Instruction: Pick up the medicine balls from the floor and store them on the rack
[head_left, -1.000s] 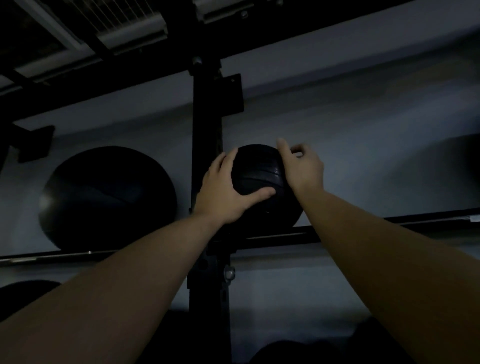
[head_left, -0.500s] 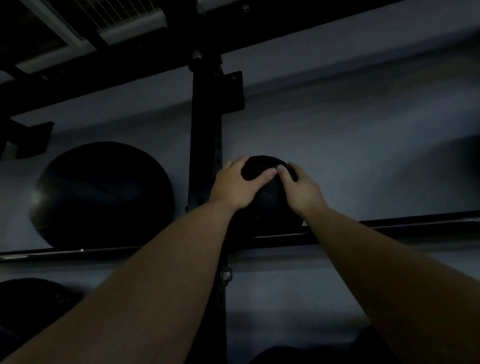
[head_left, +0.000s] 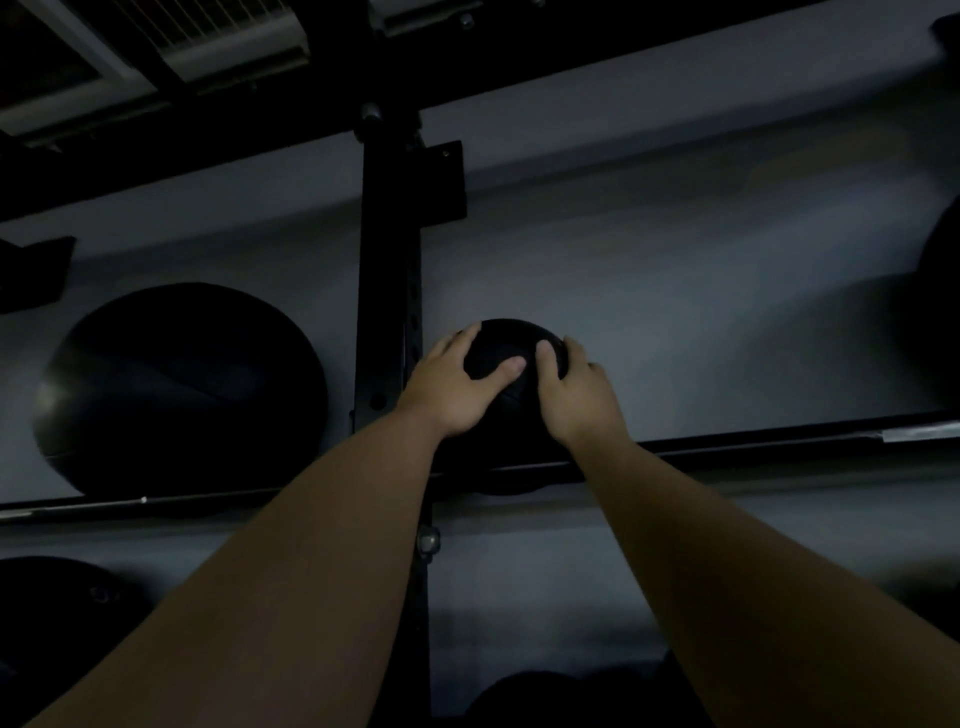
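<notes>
The scene is dim. A small black medicine ball (head_left: 511, 343) rests on the black rack's horizontal rail (head_left: 753, 439), just right of the rack's upright post (head_left: 387, 291). My left hand (head_left: 454, 387) covers the ball's left front, thumb across its face. My right hand (head_left: 574, 395) covers its right front. Both hands press on the ball, and its lower half is hidden behind them and the rail.
A much larger black medicine ball (head_left: 179, 384) sits on the same rail, left of the post. Another dark ball (head_left: 57, 623) lies on the shelf below at far left, and dark round shapes (head_left: 545, 699) show at the bottom. A grey wall stands behind the rack.
The ball has gone from held in front of the rack to sitting lower on the rail. My hands slid from its sides onto its front.
</notes>
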